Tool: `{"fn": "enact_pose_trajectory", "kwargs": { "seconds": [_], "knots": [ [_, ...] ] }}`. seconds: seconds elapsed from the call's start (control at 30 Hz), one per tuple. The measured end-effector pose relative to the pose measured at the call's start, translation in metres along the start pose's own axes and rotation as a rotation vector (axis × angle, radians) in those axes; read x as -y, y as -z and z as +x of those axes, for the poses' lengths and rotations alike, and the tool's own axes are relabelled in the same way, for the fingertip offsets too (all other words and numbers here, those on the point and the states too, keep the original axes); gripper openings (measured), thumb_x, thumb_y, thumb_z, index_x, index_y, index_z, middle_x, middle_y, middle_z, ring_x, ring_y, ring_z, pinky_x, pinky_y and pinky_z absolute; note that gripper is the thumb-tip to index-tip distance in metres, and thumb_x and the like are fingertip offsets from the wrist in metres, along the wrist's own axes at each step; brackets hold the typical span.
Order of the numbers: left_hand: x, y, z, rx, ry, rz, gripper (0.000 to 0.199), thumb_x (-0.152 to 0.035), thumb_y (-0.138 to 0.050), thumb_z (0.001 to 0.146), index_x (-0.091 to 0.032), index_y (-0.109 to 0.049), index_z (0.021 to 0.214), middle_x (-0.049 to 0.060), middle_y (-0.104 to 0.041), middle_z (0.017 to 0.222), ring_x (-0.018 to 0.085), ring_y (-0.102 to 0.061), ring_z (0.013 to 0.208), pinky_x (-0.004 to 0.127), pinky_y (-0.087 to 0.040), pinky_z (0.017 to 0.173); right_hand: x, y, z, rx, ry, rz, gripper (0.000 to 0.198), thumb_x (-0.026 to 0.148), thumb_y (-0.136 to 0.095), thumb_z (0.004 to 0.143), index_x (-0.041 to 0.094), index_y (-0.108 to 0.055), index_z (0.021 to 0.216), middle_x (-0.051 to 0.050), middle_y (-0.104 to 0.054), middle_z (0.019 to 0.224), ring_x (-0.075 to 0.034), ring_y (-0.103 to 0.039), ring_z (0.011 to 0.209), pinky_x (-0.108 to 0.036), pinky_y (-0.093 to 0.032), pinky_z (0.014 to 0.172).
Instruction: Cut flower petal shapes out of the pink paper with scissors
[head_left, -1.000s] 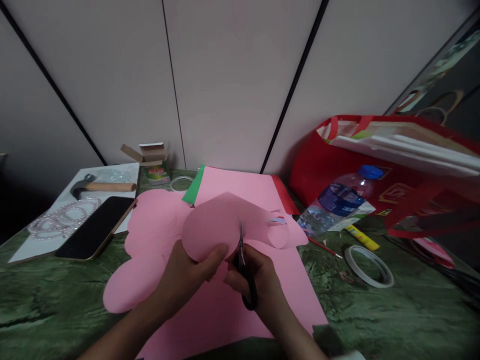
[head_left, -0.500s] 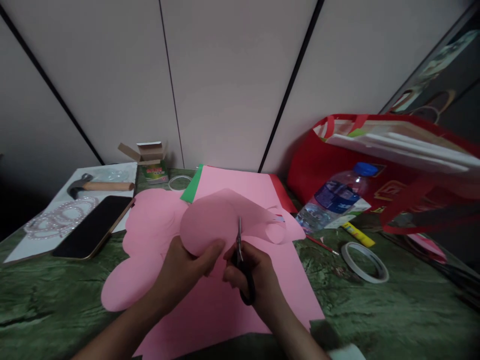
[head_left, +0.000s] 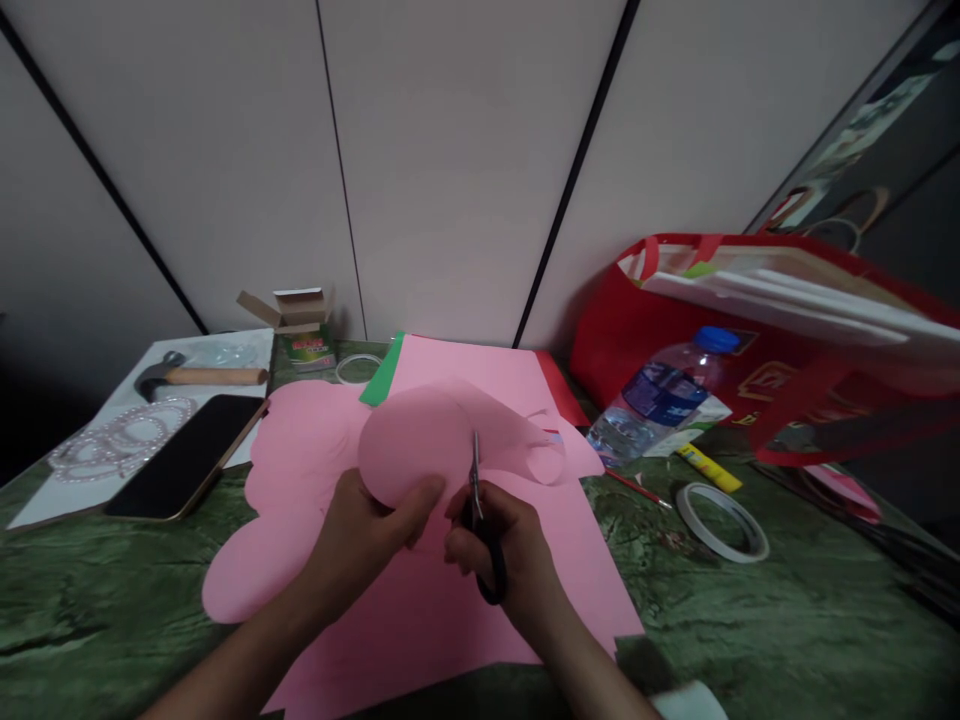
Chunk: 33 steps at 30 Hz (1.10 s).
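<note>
The left hand (head_left: pixel 367 525) pinches the rounded pink paper (head_left: pixel 412 450) between thumb and fingers, just as it did a second ago, above larger pink sheets (head_left: pixel 465 630) on the green counter (head_left: pixel 825 630). The right hand (head_left: pixel 514 550) keeps its fingers wrapped around the handles of the scissors (head_left: pixel 475 488), blades upright at the paper's right edge. That paper's curved upper-right outline now shows more distinctly. The bottle (head_left: pixel 660 395) and red bag (head_left: pixel 615 330) appear slightly farther left in view than before.
</note>
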<state>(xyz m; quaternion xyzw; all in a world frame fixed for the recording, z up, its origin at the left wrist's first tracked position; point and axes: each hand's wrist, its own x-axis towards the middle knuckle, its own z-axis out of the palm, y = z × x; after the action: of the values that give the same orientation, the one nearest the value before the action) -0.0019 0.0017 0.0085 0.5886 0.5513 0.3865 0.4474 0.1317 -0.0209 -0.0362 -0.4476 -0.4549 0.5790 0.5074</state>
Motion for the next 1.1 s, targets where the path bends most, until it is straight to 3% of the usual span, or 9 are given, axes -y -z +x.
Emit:
{"fn": "enact_pose_trajectory", "kwargs": {
  "seconds": [0.73,1.1],
  "knots": [
    [0.003,0.002,0.000,0.001,0.008,0.005,0.041,-0.038,-0.055,0.070,-0.019,-0.042,0.036,-0.004,-0.041,0.035,0.008,-0.040,0.036,0.021,-0.035,0.038,0.002,-0.003,-0.002,-0.013,-0.022,0.035,0.010,0.015,-0.058,0.060,0.017,-0.053,0.067,0.008,-0.050,0.045,-0.007,-0.044,0.038,-0.018,-0.032,0.037],
    [0.010,0.002,0.003,0.012,-0.085,-0.083,0.044,-0.039,-0.048,0.080,-0.018,-0.045,0.042,-0.004,-0.043,0.038,0.008,-0.041,0.037,0.022,-0.034,0.041,0.002,-0.006,-0.004,0.008,-0.033,0.076,0.011,0.018,-0.062,0.060,0.017,-0.053,0.068,0.007,-0.050,0.043,-0.007,-0.045,0.037,-0.017,-0.033,0.036]
  ]
}}
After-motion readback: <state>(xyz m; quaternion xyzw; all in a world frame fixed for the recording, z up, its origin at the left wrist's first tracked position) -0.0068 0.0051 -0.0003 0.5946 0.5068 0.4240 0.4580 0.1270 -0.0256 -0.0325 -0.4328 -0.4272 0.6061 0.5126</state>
